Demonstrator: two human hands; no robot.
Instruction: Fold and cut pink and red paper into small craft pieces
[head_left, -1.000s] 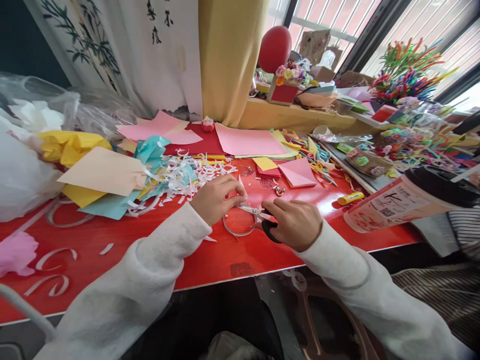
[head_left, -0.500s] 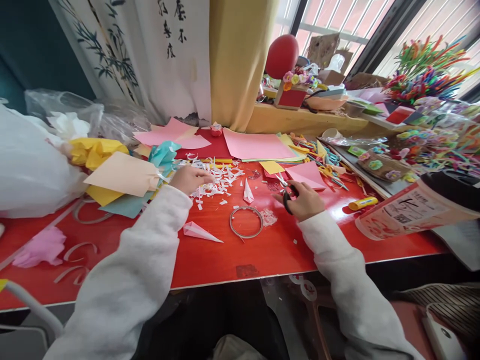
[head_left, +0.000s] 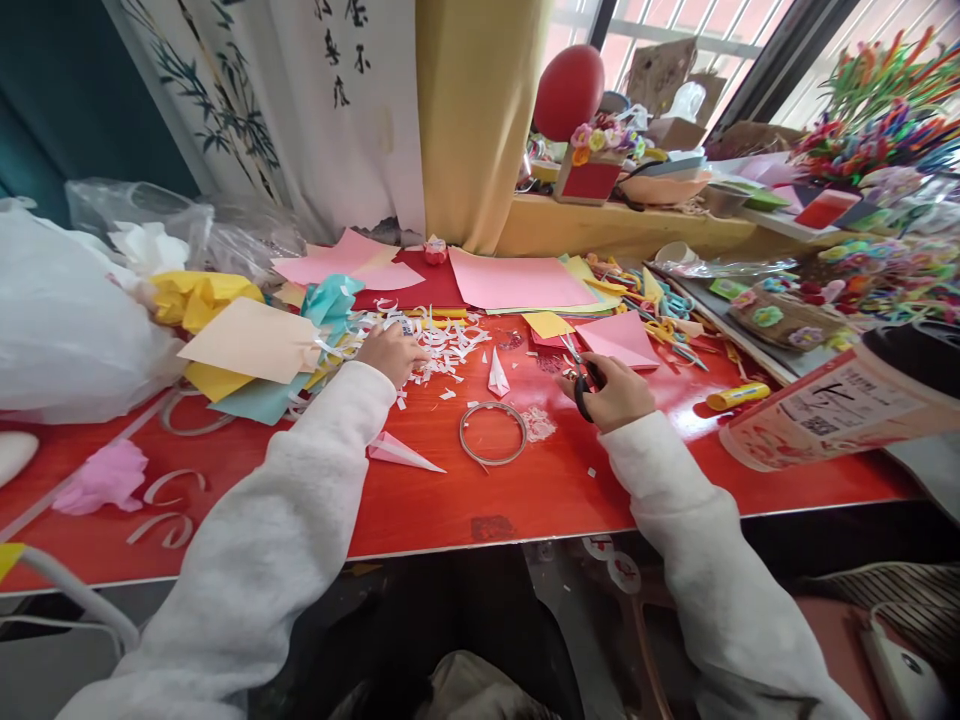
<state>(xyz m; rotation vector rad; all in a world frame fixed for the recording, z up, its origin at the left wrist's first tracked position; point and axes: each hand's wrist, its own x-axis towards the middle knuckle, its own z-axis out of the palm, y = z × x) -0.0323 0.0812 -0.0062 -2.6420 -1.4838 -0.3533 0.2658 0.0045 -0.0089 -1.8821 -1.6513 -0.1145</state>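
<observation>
My right hand (head_left: 619, 393) holds black-handled scissors (head_left: 582, 385), blades pointing up and left towards a yellow paper square (head_left: 548, 324). At the pile of white paper shreds (head_left: 448, 350), my left hand (head_left: 391, 355) rests with its fingers together; whatever lies between them is too small to make out. A small pink-and-white folded paper cone (head_left: 498, 376) lies between my hands, and a larger pink cone (head_left: 401, 454) is beside my left sleeve. Nearer the table edge is a coil of thin wire (head_left: 493, 462).
On the left are a white plastic bag (head_left: 75, 320), a peach card (head_left: 251, 340) and pink crumpled paper (head_left: 103, 478). Pink sheets (head_left: 517, 280) lie at the back. To the right stand a tilted drink cup (head_left: 825, 405) and a yellow tube (head_left: 737, 396).
My left hand has shifted slightly right over the shreds. My right hand still grips the scissors and has moved slightly right. The camera view has shifted a little.
</observation>
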